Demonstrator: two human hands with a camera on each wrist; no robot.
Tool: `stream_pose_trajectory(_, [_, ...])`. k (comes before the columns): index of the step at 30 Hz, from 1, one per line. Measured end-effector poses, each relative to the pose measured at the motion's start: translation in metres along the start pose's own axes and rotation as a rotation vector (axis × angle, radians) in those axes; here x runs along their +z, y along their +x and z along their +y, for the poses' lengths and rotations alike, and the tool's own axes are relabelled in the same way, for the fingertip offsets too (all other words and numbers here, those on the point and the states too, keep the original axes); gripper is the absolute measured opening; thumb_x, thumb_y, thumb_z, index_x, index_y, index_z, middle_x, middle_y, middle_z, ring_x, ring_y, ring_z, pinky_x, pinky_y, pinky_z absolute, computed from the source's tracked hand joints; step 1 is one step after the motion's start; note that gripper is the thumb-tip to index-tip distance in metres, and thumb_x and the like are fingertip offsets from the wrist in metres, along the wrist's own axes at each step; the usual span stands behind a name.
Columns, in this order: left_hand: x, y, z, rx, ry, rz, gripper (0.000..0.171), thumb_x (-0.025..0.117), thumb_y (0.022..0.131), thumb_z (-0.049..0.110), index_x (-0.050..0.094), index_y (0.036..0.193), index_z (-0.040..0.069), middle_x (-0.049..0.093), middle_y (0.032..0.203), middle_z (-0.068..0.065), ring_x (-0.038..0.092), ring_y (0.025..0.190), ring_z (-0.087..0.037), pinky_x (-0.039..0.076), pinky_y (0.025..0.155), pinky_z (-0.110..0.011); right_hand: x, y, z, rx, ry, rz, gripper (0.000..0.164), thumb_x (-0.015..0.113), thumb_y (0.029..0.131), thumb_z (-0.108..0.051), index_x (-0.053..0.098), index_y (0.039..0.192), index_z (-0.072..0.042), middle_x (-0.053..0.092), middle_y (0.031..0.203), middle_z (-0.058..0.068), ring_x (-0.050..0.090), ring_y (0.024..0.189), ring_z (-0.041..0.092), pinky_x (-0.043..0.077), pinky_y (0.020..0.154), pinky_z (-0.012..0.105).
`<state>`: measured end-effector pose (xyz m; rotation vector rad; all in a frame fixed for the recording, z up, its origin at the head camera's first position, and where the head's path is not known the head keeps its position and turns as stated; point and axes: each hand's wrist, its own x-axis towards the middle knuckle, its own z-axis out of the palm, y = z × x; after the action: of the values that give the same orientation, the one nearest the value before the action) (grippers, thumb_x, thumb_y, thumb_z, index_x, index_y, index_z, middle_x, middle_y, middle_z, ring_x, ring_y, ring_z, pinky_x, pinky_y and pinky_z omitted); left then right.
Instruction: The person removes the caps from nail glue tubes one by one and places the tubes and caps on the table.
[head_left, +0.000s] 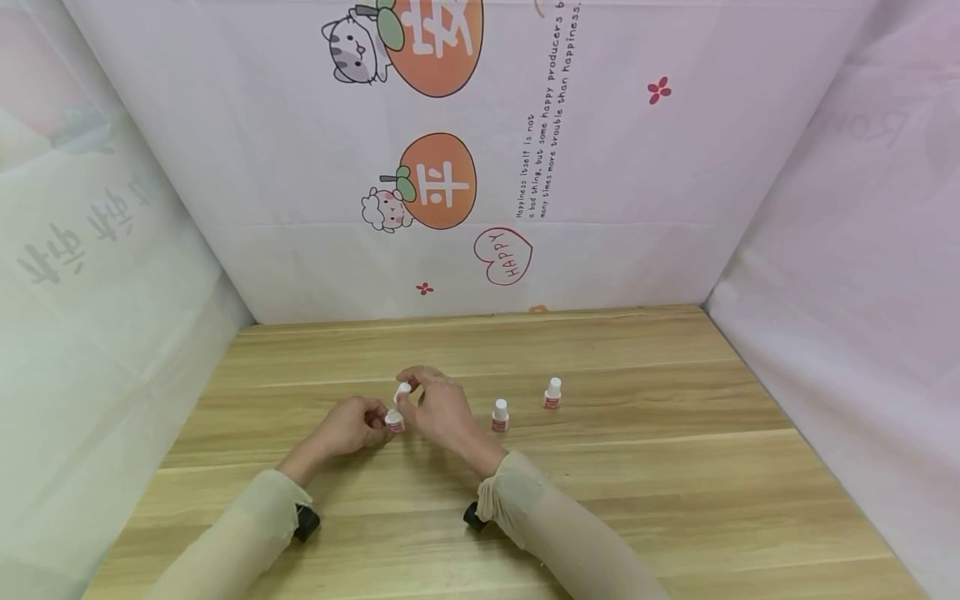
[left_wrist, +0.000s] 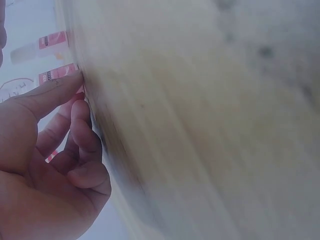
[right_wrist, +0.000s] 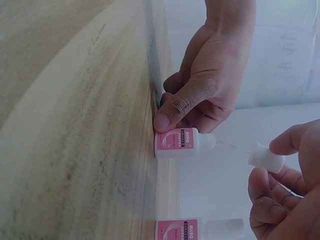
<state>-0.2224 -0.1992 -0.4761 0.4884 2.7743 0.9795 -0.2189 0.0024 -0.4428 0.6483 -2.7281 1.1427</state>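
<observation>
My left hand [head_left: 351,427] pinches a small nail glue bottle [right_wrist: 177,142] with a pink label, holding it upright on the wooden table. Its white brush cap [right_wrist: 266,158] is off, gripped between the thumb and fingers of my right hand [head_left: 444,408] just above the bottle's neck. A thin brush stem [right_wrist: 235,146] reaches from the cap toward the bottle's mouth; whether its tip is inside is hard to tell. In the left wrist view, my left thumb and fingers [left_wrist: 60,92] press at the bottle's base, hiding part of it.
Two more capped bottles stand upright to the right of my hands, a nearer one [head_left: 500,415] and a farther one [head_left: 552,393]. White printed cloth [head_left: 600,167] walls off the back and both sides of the wooden table [head_left: 637,483].
</observation>
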Motion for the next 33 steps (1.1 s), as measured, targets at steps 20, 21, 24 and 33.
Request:
stream_pose_trajectory(20, [-0.008, 0.0, -0.008, -0.024, 0.03, 0.014, 0.011, 0.08, 0.083, 0.016, 0.071, 0.085, 0.011, 0.066, 0.075, 0.003, 0.053, 0.069, -0.01, 0.044, 0.064, -0.025, -0.004, 0.002, 0.006, -0.02, 0.027, 0.038, 0.018, 0.061, 0.098, -0.034, 0.065, 0.109, -0.02, 0.064, 0.097, -0.005, 0.059, 0.077, 0.006, 0.047, 0.068, 0.017])
stream_pose_trajectory(21, [-0.008, -0.001, -0.008, -0.021, 0.031, 0.014, 0.01, 0.08, 0.083, 0.016, 0.071, 0.085, 0.011, 0.066, 0.075, 0.003, 0.053, 0.069, -0.01, 0.043, 0.064, -0.025, -0.004, 0.001, 0.007, -0.021, 0.028, 0.039, 0.018, 0.061, 0.098, -0.034, 0.064, 0.108, -0.02, 0.064, 0.096, -0.005, 0.06, 0.077, 0.007, 0.047, 0.067, 0.017])
stream_pose_trajectory(24, [-0.009, -0.001, -0.01, -0.017, 0.031, 0.014, 0.011, 0.08, 0.083, 0.015, 0.071, 0.084, 0.01, 0.064, 0.073, 0.003, 0.052, 0.068, -0.01, 0.043, 0.064, -0.025, -0.004, 0.001, 0.008, -0.03, 0.03, 0.04, 0.016, 0.062, 0.097, -0.033, 0.064, 0.105, -0.02, 0.064, 0.094, -0.005, 0.06, 0.075, 0.007, 0.047, 0.066, 0.016])
stream_pose_trajectory(33, [-0.014, -0.002, -0.019, -0.077, 0.017, 0.025, 0.015, 0.079, 0.083, 0.015, 0.071, 0.091, 0.005, 0.067, 0.078, 0.0, 0.055, 0.071, -0.011, 0.045, 0.064, -0.023, -0.004, 0.0, 0.01, -0.033, 0.033, 0.035, 0.012, 0.064, 0.097, -0.033, 0.062, 0.1, -0.022, 0.063, 0.089, -0.007, 0.056, 0.07, 0.002, 0.046, 0.062, 0.017])
